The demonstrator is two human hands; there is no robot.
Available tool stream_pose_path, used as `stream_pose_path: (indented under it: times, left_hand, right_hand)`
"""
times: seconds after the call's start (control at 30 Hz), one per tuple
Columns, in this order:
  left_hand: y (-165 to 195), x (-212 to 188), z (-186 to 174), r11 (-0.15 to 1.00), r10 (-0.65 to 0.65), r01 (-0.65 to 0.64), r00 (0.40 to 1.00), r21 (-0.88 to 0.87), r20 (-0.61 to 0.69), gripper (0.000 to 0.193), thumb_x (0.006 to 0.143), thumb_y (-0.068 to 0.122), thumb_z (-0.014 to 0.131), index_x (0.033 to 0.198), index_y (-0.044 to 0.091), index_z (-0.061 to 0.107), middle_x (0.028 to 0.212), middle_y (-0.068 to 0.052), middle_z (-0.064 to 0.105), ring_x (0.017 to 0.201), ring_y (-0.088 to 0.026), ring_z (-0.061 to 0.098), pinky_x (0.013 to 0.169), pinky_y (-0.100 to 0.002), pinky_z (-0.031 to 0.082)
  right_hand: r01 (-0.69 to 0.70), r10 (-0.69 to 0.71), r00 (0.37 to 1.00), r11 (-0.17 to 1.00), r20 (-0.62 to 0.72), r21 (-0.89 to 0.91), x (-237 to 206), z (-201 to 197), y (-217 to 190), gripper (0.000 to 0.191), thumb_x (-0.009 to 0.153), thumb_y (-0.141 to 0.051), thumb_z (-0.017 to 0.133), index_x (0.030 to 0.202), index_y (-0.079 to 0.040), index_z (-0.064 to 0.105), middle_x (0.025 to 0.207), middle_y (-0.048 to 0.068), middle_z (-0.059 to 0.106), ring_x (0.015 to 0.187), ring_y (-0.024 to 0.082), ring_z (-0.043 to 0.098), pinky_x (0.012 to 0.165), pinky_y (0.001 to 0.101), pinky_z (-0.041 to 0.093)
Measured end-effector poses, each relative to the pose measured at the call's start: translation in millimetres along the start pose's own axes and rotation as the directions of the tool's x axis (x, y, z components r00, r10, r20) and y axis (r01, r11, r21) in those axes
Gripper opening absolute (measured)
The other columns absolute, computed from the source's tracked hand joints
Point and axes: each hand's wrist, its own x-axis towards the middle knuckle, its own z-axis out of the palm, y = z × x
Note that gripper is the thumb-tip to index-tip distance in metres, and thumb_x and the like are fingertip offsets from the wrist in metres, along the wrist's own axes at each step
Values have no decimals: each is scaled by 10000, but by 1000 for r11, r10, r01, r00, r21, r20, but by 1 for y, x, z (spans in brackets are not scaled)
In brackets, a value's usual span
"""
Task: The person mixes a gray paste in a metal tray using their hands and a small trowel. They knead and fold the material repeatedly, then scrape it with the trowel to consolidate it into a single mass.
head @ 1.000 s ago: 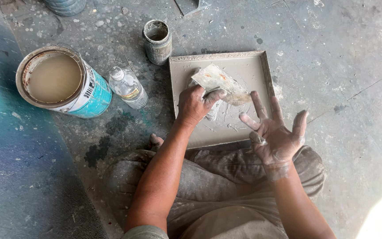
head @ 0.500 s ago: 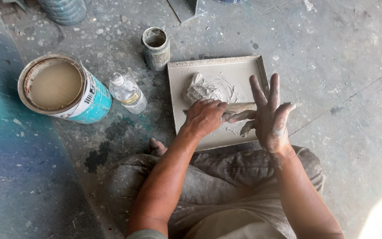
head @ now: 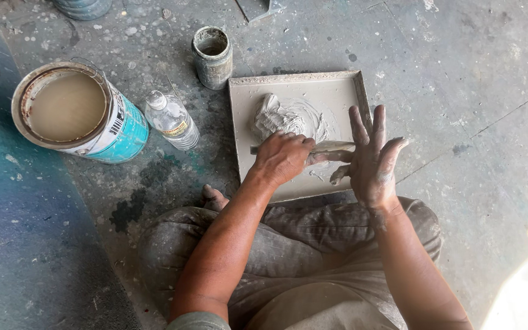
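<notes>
Left hand (head: 281, 157) grips a scraper (head: 331, 146) over the tile's (head: 343, 91) near edge, its blade touching the spread-open right hand (head: 371, 162). Putty (head: 276, 116) lies mid-tile, just beyond the left knuckles.

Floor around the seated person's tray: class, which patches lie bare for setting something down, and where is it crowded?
Bare floor lies right of the square tray. Crowded left of it: small tin, plastic bottle, large paint can. On the tray: putty lump, left hand, right hand.
</notes>
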Motion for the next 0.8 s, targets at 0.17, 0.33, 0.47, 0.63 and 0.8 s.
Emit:
stream_pose_path:
  times: [0.17,0.33,0.47,0.63,0.8]
  left_hand:
    - [-6,-2,-14,979,-187,195,976,-66,108,417,1042,441,519,1135,79,704,851,-103,724,721,-202,701,698,-412,579]
    - [-17,-8,-33,917,-350,359,933,-174,81,545,974,605,551,940,83,705,666,-62,668,527,-184,616,530,-390,510]
    - [-15,-9,-29,946,-214,197,976,-256,-40,587,899,659,644,808,84,715,653,-84,671,558,-203,633,563,-402,523]
    - [1,-5,-7,956,-8,-45,984,-288,-180,556,833,603,703,813,48,717,702,-128,718,582,-259,702,574,-416,552]
    - [-10,-7,-4,940,-182,165,983,-298,-32,569,909,626,633,838,68,721,682,-108,709,592,-231,698,589,-411,554]
  right_hand:
    - [-15,-5,977,995,214,94,-16,3,12,1094,824,-942,256,1588,-205,-9,1783,58,40,1462,430,374,988,662,366]
    - [243,-80,946,818,314,-521,-40,-10,16,839,899,-847,367,1462,-226,326,1650,72,308,1497,448,364,1150,707,304]
    - [350,76,913,363,401,-864,-27,-36,26,764,883,-793,419,918,-119,776,1329,-13,726,1559,439,273,1223,687,181]
    - [233,360,884,216,299,-948,-1,-36,41,778,767,-898,504,902,-189,794,1050,-21,770,1130,241,691,1160,606,269]
    - [481,-12,874,161,485,-862,-16,7,43,777,781,-847,516,880,-135,813,1107,25,784,1264,392,491,1064,827,-103]
